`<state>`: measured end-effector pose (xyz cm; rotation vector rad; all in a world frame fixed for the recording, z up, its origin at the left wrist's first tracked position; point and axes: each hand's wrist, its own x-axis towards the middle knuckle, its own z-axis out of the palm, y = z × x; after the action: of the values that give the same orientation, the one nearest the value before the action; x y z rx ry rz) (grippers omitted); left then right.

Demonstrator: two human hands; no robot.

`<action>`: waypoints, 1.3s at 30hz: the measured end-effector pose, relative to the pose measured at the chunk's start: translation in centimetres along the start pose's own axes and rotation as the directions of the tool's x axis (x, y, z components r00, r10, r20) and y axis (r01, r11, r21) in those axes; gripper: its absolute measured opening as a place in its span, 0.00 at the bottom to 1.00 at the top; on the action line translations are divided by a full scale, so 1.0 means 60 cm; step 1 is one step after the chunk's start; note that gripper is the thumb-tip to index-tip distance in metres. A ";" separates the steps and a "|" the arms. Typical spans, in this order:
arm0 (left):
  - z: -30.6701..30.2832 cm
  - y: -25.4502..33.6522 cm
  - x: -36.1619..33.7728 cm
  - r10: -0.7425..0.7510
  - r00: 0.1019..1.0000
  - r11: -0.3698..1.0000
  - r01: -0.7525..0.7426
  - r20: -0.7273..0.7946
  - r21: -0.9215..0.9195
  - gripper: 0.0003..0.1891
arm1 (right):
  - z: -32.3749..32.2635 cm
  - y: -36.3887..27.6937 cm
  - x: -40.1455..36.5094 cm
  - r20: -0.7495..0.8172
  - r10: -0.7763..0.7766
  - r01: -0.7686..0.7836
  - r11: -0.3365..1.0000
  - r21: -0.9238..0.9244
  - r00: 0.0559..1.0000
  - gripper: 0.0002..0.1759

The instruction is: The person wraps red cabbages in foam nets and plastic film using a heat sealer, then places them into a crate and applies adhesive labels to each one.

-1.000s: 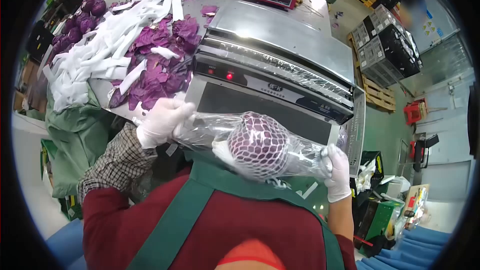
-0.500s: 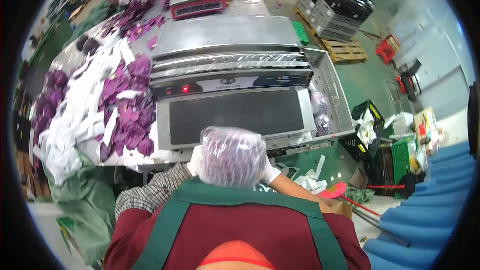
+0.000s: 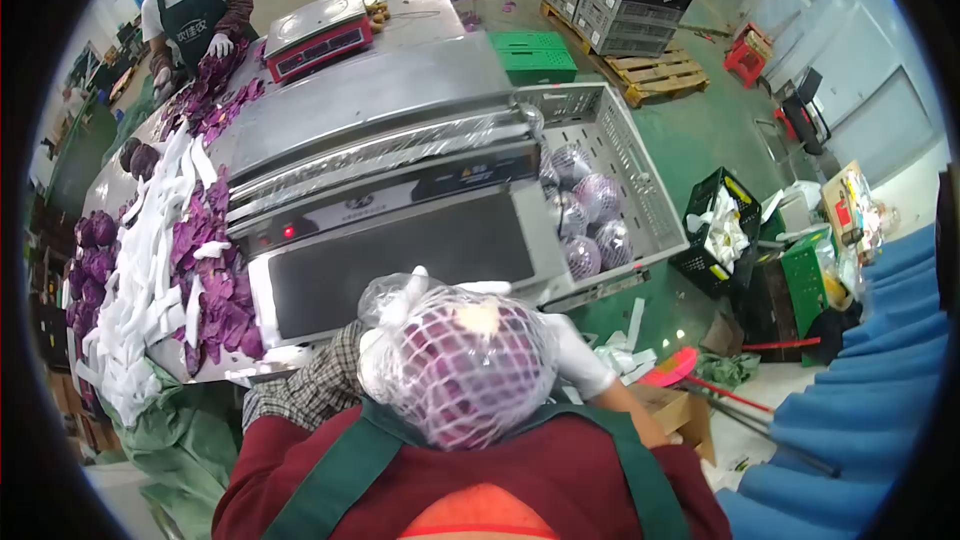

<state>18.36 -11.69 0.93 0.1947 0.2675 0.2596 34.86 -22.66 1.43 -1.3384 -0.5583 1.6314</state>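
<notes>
Wrapped cabbage [image 3: 455,365] turned, netted top up; machine label [image 3: 465,178] unreadable.

Head cam, steep down (fisheye), close.

Directly ahead of the hands [image 3: 578,358] stands a film-wrapping machine [image 3: 380,140], its red lamp [image 3: 289,232] lit. A perforated tray [image 3: 640,170] on the machine's right side holds several wrapped cabbages [image 3: 598,198]. Left of the hands, purple leaves [image 3: 205,270] and white foam strips [image 3: 140,280] cover the worktop [image 3: 425,15]. Far ahead stands a red scale [image 3: 318,35], with another person [image 3: 195,0] beside it.
</notes>
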 end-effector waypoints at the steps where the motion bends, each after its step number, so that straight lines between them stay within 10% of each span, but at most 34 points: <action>1: 0.000 -0.018 0.019 0.083 0.992 0.993 -0.090 -0.090 -0.073 0.36 | -0.118 0.072 0.036 0.072 -0.299 0.308 0.930 -0.200 0.952 0.34; 3: -0.053 -0.008 0.091 -0.263 0.963 0.898 0.267 0.061 -0.350 0.32 | -0.150 0.015 -0.003 0.050 -0.580 0.574 0.813 0.096 0.813 0.51; 5: -0.017 -0.034 0.160 -0.163 0.964 0.986 0.166 -0.208 -0.003 0.34 | -0.183 -0.054 -0.014 0.266 -0.550 0.611 0.705 -0.361 0.792 0.64; 7: 0.044 -0.037 0.228 -0.190 0.980 0.967 0.196 -0.056 0.161 0.35 | -0.266 -0.046 0.040 0.094 -0.647 0.647 0.761 0.035 0.756 0.59; 9: 0.040 -0.036 0.283 -0.277 0.940 0.854 0.336 -0.199 0.397 0.36 | -0.336 -0.050 0.067 -0.089 -0.350 0.360 0.882 0.303 0.932 0.53; 13: 0.047 0.009 0.281 0.020 0.999 0.767 -0.037 0.034 0.641 0.35 | -0.524 -0.048 0.233 -0.249 -0.215 0.328 0.664 0.672 0.944 0.42; 15: 0.061 0.040 0.238 0.311 0.947 0.730 -0.182 -0.083 0.659 0.32 | -0.606 -0.078 0.335 -0.222 -0.137 0.252 0.718 0.649 0.965 0.39; 18: 0.042 0.047 0.143 0.710 0.608 0.635 -0.338 -0.354 0.695 0.30 | -0.742 -0.071 0.534 -0.232 -0.147 0.261 0.750 0.608 0.962 0.37; 21: 0.017 0.023 0.039 0.791 0.210 0.611 -0.310 -0.574 0.729 0.27 | -0.786 -0.104 0.668 -0.252 -0.117 0.258 0.716 0.648 0.961 0.27; 25: 0.020 -0.026 -0.026 0.634 -0.196 0.689 -0.298 -0.749 0.661 0.23 | -0.789 -0.137 0.780 -0.466 -0.160 0.306 0.917 0.257 0.870 0.33; 28: 0.007 -0.072 -0.064 0.536 -0.338 0.729 -0.275 -0.773 0.626 0.22 | -0.735 -0.146 0.805 -0.598 -0.112 0.143 0.990 0.005 0.794 0.39; 29: -0.002 -0.089 -0.076 0.484 -0.378 0.754 -0.278 -0.790 0.595 0.23 | -0.795 -0.086 0.878 -0.404 -0.225 0.246 0.969 0.001 0.887 0.39; 30: -0.010 -0.103 -0.083 0.450 -0.415 0.786 -0.235 -0.791 0.571 0.23 | -0.826 -0.042 0.922 -0.476 -0.303 0.127 0.922 -0.367 0.826 0.38; 31: -0.017 -0.112 -0.096 0.420 -0.438 0.822 -0.188 -0.795 0.538 0.23 | -0.837 -0.017 0.946 -0.508 -0.427 -0.033 0.741 -0.671 0.748 0.37; 39: -0.127 -0.120 -0.181 0.417 -0.426 0.858 -0.106 -0.803 0.502 0.24 | -0.850 -0.108 0.873 -0.312 -0.276 -0.062 0.651 -0.756 0.909 0.26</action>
<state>7.68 -20.39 -5.34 0.1906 2.1777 0.9659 85.64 15.12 -35.78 -2.1400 -1.1138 0.9546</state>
